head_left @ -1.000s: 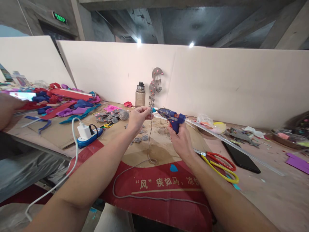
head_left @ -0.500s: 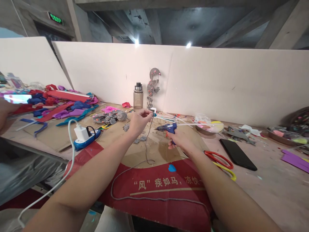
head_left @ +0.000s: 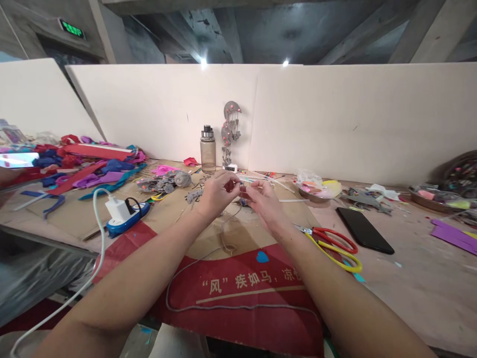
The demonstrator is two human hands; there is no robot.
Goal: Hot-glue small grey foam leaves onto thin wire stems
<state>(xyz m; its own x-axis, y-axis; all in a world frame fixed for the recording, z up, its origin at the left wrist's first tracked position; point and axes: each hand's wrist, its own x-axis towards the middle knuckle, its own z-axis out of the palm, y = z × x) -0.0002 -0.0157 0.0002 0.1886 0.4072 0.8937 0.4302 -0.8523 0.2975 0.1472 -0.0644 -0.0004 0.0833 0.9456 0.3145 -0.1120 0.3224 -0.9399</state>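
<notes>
My left hand is pinched over the middle of the cardboard, at the upper end of the grey yarn. The small blue piece at its fingertips is mostly hidden. My right hand meets it there, thumb and fingers drawn together; whatever they pinch is too small to make out. From the fingers the yarn drops to a small loop, then runs across the red printed part of the cardboard. A glue gun lies behind my right hand, largely covered, with its white glue stick pointing right.
Scissors with red and yellow handles and a black phone lie to the right. At the back stand a bottle and a grey hanging ornament. A power strip and coloured fabric strips are on the left.
My right hand has let go of the glue gun and moved up and left to my left hand's fingertips. The glue gun now rests on the cardboard. The view has shifted slightly.
</notes>
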